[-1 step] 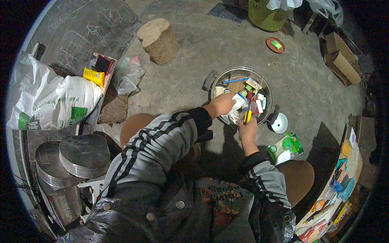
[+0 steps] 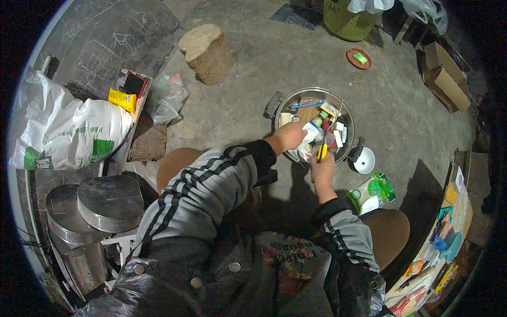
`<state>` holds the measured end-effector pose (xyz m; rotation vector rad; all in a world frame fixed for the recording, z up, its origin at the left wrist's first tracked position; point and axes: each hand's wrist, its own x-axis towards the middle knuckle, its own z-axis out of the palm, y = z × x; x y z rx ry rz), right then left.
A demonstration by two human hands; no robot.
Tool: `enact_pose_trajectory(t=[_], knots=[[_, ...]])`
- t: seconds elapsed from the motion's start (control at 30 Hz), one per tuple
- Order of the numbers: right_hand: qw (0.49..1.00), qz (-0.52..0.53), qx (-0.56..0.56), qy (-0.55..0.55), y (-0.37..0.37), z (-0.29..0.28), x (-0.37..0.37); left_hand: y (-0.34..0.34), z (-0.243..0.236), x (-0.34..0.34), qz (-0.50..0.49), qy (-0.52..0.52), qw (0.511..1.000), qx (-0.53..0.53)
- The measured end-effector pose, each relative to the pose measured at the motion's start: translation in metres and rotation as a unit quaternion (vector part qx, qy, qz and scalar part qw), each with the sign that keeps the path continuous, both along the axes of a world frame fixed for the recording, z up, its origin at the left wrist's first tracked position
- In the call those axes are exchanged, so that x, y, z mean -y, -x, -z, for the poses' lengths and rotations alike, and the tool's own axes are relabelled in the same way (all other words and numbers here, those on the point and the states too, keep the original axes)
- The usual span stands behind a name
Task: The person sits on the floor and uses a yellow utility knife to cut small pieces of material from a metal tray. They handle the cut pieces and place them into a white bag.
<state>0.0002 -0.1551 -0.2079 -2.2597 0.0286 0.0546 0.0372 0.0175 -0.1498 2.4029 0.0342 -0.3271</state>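
A round metal pot (image 2: 352, 113) with dark side handles sits on the floor, filled with small items. Over its near left side my left hand (image 2: 290, 137) is closed on a white packet with a blue edge (image 2: 310, 132). My right hand (image 2: 322, 168), at the pot's near rim, grips a slim yellow-and-black tool (image 2: 322, 151) that looks like a utility knife; its tip is too small to make out. Among the pot's contents are a blue pen (image 2: 307, 105), a green-topped bottle (image 2: 318, 120) and small white boxes (image 2: 339, 132).
Right of the pot lie a white bowl (image 2: 364, 160) and a green-and-white package (image 2: 372, 190). Farther off stand a tree stump (image 2: 206, 55), a green basket (image 2: 346, 22) and a cardboard box (image 2: 446, 76). A cluttered low table (image 2: 462, 211) is at right, a white sack (image 2: 68, 124) at left.
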Motion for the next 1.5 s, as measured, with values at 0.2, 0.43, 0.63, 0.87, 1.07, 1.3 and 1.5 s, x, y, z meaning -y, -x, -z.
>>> enact_pose_trajectory(t=[0.2,0.43,0.63,0.87,1.07,1.3,1.5], knots=[[0.999,-0.008,0.003,0.042,0.000,0.007,-0.001,-0.001,-0.011,0.000,-0.006,0.008,0.998,-0.068],[0.998,-0.014,0.018,0.064,0.001,0.009,0.000,-0.001,-0.001,-0.001,0.005,-0.001,1.000,0.015],[0.999,0.015,-0.013,-0.028,-0.003,0.008,0.003,-0.001,0.001,-0.002,0.003,-0.005,1.000,0.014],[0.997,0.054,-0.009,-0.059,-0.005,0.007,0.002,-0.002,0.005,-0.003,-0.031,0.008,0.999,-0.011],[0.995,0.061,-0.002,-0.078,-0.008,0.007,0.003,0.000,-0.009,-0.006,-0.098,-0.040,0.994,-0.035],[0.996,0.070,0.013,-0.060,-0.010,0.010,0.003,0.008,-0.039,0.008,-0.002,-0.140,0.990,-0.026],[0.996,0.072,-0.004,-0.058,-0.009,0.005,0.003,0.018,-0.025,0.006,0.157,-0.317,0.912,0.209]])
